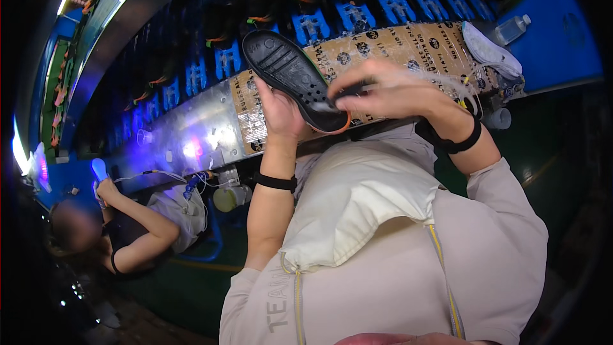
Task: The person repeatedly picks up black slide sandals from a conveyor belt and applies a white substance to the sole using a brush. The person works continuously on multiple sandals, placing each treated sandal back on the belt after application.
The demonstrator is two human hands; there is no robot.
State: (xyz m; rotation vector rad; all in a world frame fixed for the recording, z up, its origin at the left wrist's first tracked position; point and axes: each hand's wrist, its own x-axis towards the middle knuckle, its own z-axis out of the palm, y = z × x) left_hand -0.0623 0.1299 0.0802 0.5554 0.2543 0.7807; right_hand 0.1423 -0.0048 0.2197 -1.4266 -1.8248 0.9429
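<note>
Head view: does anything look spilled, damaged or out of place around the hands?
Nothing plainly stands out: the black shoe sole in the left hand shows no evident damage, and no spill is visible. The dark thing in the right hand is too blurred to judge.

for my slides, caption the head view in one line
Left hand cradles a black shoe sole while the blurred right hand holds a dark object near the sole's orange-edged end.

The left hand [281,114] holds a black sole [287,69], the right hand [391,92] a dark object [353,89] close by.
</note>
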